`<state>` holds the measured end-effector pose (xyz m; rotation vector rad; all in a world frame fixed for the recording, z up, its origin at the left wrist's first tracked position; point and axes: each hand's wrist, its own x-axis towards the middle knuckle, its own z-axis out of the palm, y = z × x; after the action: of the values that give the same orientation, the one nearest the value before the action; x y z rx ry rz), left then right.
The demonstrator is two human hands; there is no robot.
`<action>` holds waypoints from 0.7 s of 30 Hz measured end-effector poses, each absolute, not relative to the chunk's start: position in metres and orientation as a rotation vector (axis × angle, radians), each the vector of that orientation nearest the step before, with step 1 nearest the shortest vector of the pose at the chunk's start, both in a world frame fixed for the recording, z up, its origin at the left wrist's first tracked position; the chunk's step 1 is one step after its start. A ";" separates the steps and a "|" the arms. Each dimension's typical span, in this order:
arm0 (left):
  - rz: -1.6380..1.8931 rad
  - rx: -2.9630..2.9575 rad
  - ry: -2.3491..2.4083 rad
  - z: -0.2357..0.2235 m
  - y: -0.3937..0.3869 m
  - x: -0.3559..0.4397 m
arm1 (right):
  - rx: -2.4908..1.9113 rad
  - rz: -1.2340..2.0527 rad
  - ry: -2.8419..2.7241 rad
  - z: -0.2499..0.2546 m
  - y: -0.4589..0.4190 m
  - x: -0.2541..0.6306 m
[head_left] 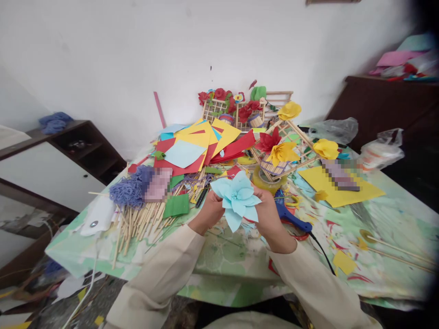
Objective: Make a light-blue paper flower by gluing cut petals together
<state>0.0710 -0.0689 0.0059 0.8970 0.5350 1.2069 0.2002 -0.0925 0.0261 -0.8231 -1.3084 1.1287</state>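
A light blue paper flower [236,197] with several pointed petals is held up above the near part of the table, facing me. My left hand [210,211] grips it from the left side, fingers closed and partly hidden behind the petals. On the other side my right hand [268,215] is closed on the flower's right petals. Just right of my right hand lies a blue glue gun [291,215] with a black cord. A roll of clear yellowish tape [265,179] sits behind the flower.
Wooden sticks [146,226] and purple yarn [127,188] lie at the left. Coloured paper sheets [185,154] are piled behind. A stick frame with yellow flowers [284,153] leans at the back right. Paper scraps and a yellow sheet [363,192] cover the right side.
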 end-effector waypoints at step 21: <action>1.245 1.000 0.578 0.013 -0.072 0.075 | -0.773 1.390 -0.790 0.033 -0.105 0.178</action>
<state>0.0750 -0.0721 0.0131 0.9997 0.5780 1.2445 0.1780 -0.1046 0.0328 -0.7731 -0.7899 1.3904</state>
